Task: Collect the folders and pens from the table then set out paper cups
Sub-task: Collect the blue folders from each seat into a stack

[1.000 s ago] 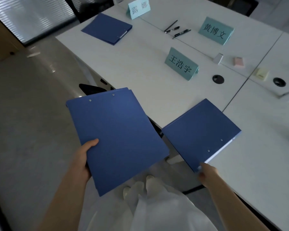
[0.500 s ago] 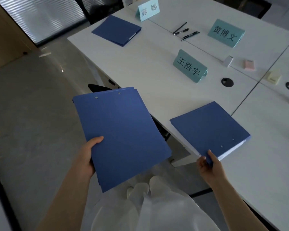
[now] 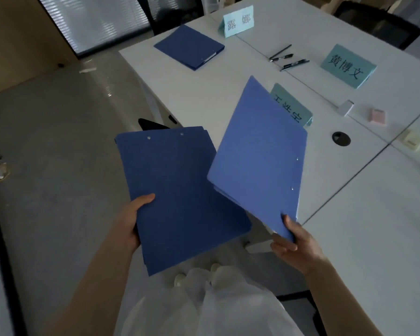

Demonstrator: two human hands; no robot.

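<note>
My left hand (image 3: 131, 219) grips the near edge of a stack of dark blue folders (image 3: 180, 197) held flat off the table's side. My right hand (image 3: 294, 243) holds a lighter-looking blue folder (image 3: 260, 158) by its near corner, lifted off the white table (image 3: 204, 93) and tilted up, partly hiding a teal name card (image 3: 294, 107). A third blue folder (image 3: 189, 46) lies flat at the table's far left corner. Three black pens (image 3: 286, 58) lie beyond, near the table's middle seam. No paper cups are in view.
Two more teal name cards (image 3: 238, 21) (image 3: 348, 65) stand on the table. Small white, pink and yellow blocks (image 3: 377, 115) lie at the right, beside a round black cable hole (image 3: 341, 138). A dark chair (image 3: 378, 23) sits behind the table. Grey floor stretches to the left.
My right hand has lifted the folder off the table edge and swung it upright toward the stack in my left hand. The left hand's stack has barely moved.
</note>
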